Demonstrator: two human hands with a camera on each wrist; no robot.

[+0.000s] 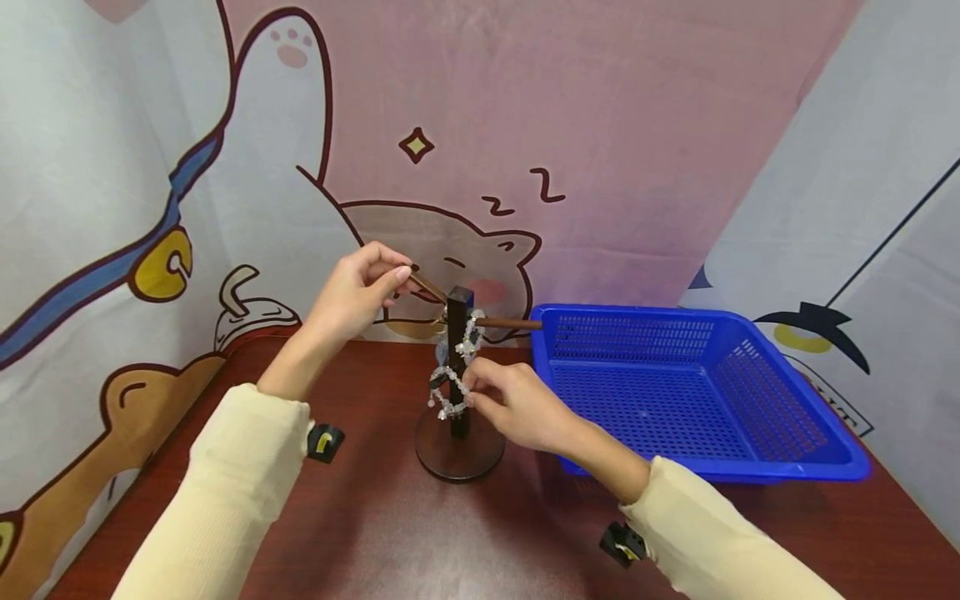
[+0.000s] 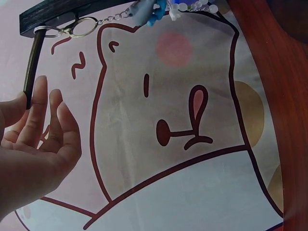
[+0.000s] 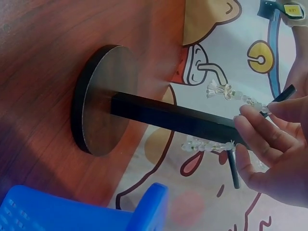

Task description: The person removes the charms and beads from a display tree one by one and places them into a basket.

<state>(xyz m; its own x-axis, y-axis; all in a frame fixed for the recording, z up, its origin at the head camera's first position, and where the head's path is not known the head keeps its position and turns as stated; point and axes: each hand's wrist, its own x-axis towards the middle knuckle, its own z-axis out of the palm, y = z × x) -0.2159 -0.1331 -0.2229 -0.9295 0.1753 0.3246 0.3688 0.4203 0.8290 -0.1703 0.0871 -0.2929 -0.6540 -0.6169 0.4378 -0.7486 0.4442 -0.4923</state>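
A dark wooden stand with a round base rises from the table. My left hand pinches the tip of its left peg between thumb and finger. Around that peg loops the ring of a keychain with blue-grey charms. My right hand is lower, beside the post, its thumb and fingertips pinching the right side of a clear beaded bracelet with a dark piece and small charms. Another beaded strand hangs from the right peg.
A blue perforated plastic basket stands right of the stand, its left rim near the right peg's tip. The red-brown table runs back to a printed cartoon cloth. Dark wrist devices sit by both sleeves.
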